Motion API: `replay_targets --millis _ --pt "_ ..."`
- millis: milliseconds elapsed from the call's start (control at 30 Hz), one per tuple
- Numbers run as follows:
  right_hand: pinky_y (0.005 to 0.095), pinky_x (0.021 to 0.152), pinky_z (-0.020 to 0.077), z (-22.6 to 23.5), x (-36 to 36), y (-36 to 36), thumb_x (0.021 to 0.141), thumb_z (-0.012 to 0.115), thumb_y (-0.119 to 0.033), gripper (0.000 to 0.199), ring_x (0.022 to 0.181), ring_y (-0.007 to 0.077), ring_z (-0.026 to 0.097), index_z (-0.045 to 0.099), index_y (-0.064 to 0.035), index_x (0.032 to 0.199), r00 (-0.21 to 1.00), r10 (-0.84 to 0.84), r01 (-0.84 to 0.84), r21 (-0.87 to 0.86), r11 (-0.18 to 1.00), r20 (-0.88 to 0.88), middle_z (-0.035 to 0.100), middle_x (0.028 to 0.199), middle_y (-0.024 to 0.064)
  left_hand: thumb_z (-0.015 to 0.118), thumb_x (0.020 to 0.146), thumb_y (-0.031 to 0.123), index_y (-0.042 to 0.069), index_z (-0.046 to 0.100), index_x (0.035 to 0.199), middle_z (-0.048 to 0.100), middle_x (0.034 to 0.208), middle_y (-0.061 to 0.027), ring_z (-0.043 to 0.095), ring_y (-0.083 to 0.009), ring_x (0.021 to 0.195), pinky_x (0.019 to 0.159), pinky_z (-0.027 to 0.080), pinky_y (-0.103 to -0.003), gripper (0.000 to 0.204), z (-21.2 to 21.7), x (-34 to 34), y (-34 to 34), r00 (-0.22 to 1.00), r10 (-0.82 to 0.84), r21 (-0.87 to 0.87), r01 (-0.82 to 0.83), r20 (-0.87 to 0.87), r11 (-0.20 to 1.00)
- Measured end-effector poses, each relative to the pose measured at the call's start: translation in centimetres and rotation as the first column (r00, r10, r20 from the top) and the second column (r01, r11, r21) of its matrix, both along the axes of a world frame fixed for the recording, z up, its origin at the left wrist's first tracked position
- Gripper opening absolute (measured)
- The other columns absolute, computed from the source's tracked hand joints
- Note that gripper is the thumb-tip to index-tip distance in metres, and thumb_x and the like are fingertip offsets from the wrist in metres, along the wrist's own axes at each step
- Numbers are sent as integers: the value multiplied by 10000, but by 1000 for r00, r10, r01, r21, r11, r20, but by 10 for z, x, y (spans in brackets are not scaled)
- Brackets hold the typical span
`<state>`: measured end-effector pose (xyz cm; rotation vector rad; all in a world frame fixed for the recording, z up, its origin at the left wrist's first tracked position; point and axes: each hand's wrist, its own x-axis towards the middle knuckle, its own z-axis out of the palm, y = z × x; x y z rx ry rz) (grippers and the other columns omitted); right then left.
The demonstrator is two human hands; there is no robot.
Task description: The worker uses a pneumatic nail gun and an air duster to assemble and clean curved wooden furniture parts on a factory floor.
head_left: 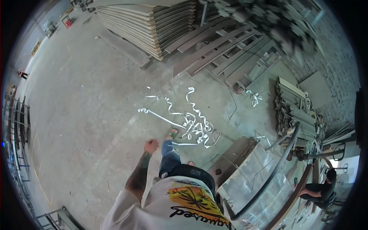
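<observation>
My left hand (151,146) hangs over the concrete floor beside my left leg, fingers curled in and nothing visible in them. It touches no object. My right hand is out of view. Just ahead of my feet lies a loose tangle of white strapping-like band (197,128), with curled ends trailing toward the far left. My left foot (173,133), in an open shoe, is forward at the edge of this tangle. A smaller bunch of the same white band (256,99) lies farther off to the right.
A tall stack of boards (149,30) stands ahead, with long planks (222,50) beside it. On my right are a large metal-topped block (249,180), a curved dark bar (272,176) and piled strips (295,111). Another person (320,191) is at the far right. Racks (19,126) line the left.
</observation>
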<state>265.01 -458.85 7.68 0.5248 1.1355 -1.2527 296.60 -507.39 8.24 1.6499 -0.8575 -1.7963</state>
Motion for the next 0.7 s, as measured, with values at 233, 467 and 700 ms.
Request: replay_targets --millis 233,467,700 --pt "318 462 403 128 -20 -135 919 427 -355 303 523 188 485 585 -98 900 973 196 -174 179 968 -118 528 668 54 575 871 240 23 616 961 610 816 -68 585 -159 694 581 467 -274 239 -85 -128 -290 726 20 -5 -33 -687 999" --pt "329 484 407 201 -53 -202 908 440 -349 292 551 202 494 589 -99 903 896 405 -324 359 875 -179 536 692 67 664 836 287 23 588 1018 621 836 -62 593 -157 706 613 510 -289 329 -92 -227 -412 618 64 -47 -161 -784 986" --pt "341 507 412 224 -74 -212 898 453 -343 281 579 216 503 593 -99 906 792 571 -452 423 785 -214 544 717 80 692 825 189 41 606 928 610 817 -24 588 -126 715 590 528 -279 200 -31 -209 -430 919 77 32 -70 -388 997"
